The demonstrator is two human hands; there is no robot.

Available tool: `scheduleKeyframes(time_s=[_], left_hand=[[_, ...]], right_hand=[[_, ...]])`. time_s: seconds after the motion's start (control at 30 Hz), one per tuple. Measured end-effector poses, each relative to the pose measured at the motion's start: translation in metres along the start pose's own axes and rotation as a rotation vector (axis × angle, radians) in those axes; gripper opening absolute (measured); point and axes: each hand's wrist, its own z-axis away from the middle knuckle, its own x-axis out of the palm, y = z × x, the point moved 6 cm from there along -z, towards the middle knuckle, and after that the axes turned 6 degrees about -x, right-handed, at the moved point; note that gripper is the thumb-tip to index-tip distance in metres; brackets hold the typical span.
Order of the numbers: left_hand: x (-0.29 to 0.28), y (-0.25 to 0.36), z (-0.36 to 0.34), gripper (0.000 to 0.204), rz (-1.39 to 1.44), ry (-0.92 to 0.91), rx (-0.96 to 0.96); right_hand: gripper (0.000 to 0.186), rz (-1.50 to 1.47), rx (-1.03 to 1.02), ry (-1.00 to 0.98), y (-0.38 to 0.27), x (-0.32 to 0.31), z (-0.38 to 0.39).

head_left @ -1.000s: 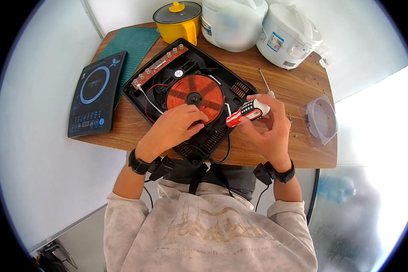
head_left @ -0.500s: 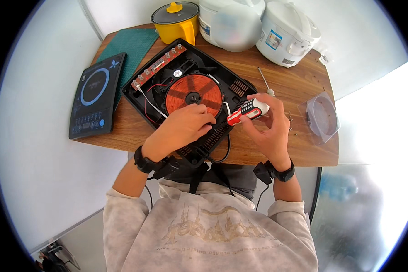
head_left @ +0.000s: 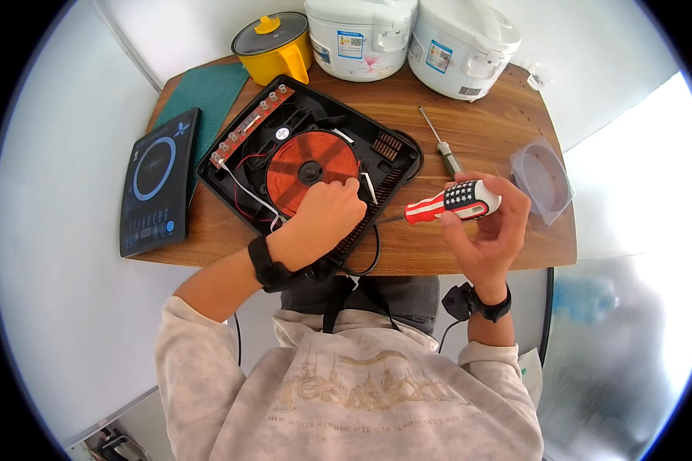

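Observation:
An opened induction cooker base (head_left: 211, 175) lies slanted on the table, its round copper coil (head_left: 288, 165) and red circuit board (head_left: 247, 127) exposed. Over the coil's right edge is my left hand (head_left: 327, 217), fingers curled and pressed together; whatever they pinch is hidden beneath them. To the right of the base, my right hand (head_left: 496, 234) grips a screwdriver (head_left: 454, 201) by its red, white and black star-patterned handle. Its shaft points left toward the base's vented edge, and its tip is hard to make out. A white wire end (head_left: 369, 187) sticks up near my left fingertips.
A second screwdriver (head_left: 443, 144) lies behind my right hand. A clear plastic tray (head_left: 542, 183) stands at the right. The dark cooktop panel (head_left: 158, 180) rests at the left, partly over a green mat (head_left: 200, 92). Along the back are a yellow pot (head_left: 273, 58) and two white rice cookers (head_left: 361, 46) (head_left: 463, 52).
My right hand has drawn the screwdriver to the right, away from the base. My left hand has shifted slightly toward the coil's right edge. The whole view has also moved a little.

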Motion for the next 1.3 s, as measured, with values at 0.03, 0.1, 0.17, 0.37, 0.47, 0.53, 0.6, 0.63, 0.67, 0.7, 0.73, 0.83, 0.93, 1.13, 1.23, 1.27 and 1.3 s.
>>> scheduleKeyframes(time_s=[0.03, 0.1, 0.17, 0.37, 0.47, 0.53, 0.6, 0.63, 0.67, 0.7, 0.73, 0.83, 0.93, 1.13, 1.23, 1.27, 1.3], left_hand=[[-0.002, 0.001, -0.001, 0.004, -0.003, -0.007, 0.002], [-0.003, 0.003, -0.002, 0.003, -0.006, -0.005, 0.017], [0.001, 0.001, 0.0, 0.003, -0.006, 0.011, 0.04], [-0.003, -0.004, -0.002, 0.006, 0.228, 0.01, 0.076], [-0.005, -0.007, -0.003, 0.008, 0.281, -0.022, 0.069], [-0.011, -0.012, -0.002, 0.009, 0.374, -0.034, 0.059], [-0.021, -0.017, -0.001, 0.01, 0.428, -0.035, 0.028], [-0.028, -0.019, 0.0, 0.011, 0.436, -0.029, 0.003], [-0.033, -0.022, 0.001, 0.012, 0.445, -0.022, -0.02], [-0.036, -0.023, 0.002, 0.012, 0.44, -0.041, -0.031], [-0.038, -0.025, 0.002, 0.013, 0.435, -0.06, -0.043], [-0.051, -0.024, 0.003, 0.015, 0.461, -0.04, -0.048], [-0.063, -0.021, 0.005, 0.015, 0.509, 0.013, -0.046], [-0.086, -0.012, 0.014, 0.015, 0.607, 0.063, -0.084], [-0.083, -0.005, 0.022, 0.013, 0.693, 0.042, -0.108], [-0.083, -0.004, 0.026, 0.012, 0.71, 0.035, -0.126], [-0.083, -0.003, 0.03, 0.012, 0.727, 0.029, -0.146]], right_hand=[[0.062, 0.004, -0.013, 0.006, -0.001, -0.003, 0.0], [0.064, 0.015, -0.041, 0.018, -0.002, -0.01, 0.001], [0.063, 0.022, -0.018, 0.052, 0.0, -0.019, 0.003], [0.059, 0.096, 0.163, 0.161, 0.012, -0.046, 0.02], [0.057, 0.082, 0.275, 0.21, 0.021, -0.055, 0.033], [0.053, 0.064, 0.319, 0.246, 0.024, -0.058, 0.044], [0.049, 0.044, 0.326, 0.277, 0.027, -0.056, 0.055], [0.048, 0.15, 0.252, 0.217, 0.027, -0.054, 0.058], [0.047, 0.259, 0.177, 0.157, 0.028, -0.052, 0.062], [0.047, 0.367, 0.102, 0.096, 0.026, -0.048, 0.064], [0.045, 0.434, 0.108, 0.093, 0.027, -0.045, 0.069], [0.043, 0.546, 0.114, 0.061, 0.036, -0.034, 0.075], [0.035, 0.6, 0.144, -0.008, 0.046, -0.025, 0.074], [0.04, 0.601, 0.246, -0.14, 0.072, -0.004, 0.08], [0.039, 0.675, 0.189, -0.181, 0.073, -0.003, 0.08], [0.039, 0.659, 0.201, -0.169, 0.072, -0.001, 0.08], [0.038, 0.651, 0.214, -0.173, 0.071, -0.001, 0.078]])
